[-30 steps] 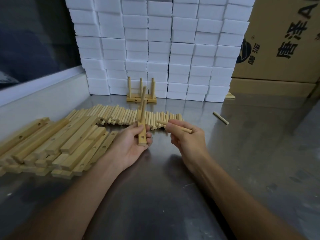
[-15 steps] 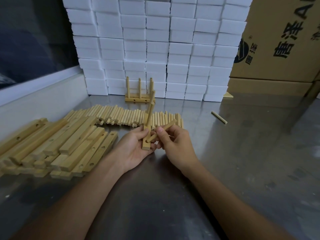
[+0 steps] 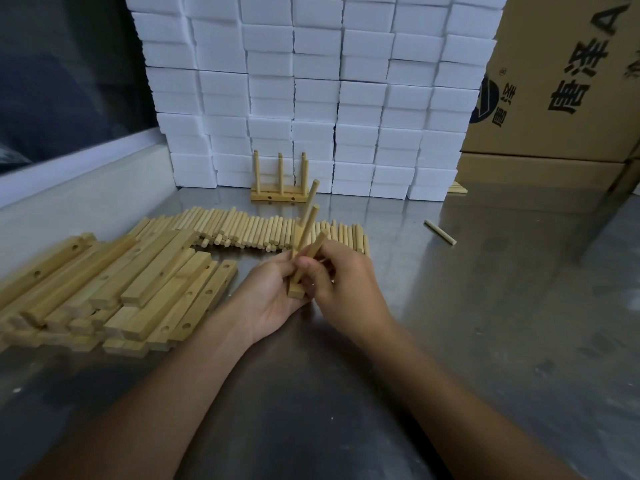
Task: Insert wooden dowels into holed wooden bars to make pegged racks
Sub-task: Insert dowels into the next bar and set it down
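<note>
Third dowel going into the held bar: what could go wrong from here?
1. The third dowel sits tilted in the right hand; pushed at that angle it may jam or skew.
2. The left hand grips the bar near its low end only, so pressing could twist it and loosen the two seated dowels.

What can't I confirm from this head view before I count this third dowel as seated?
- Head view: the third wooden dowel meets the holed wooden bar behind the right hand fingers; seating depth hidden.
- The bar's far face is covered by the left hand.
- The brown cardboard box print is cut off by the right edge.
- The finished pegged rack at the back: holes too small to count.
</note>
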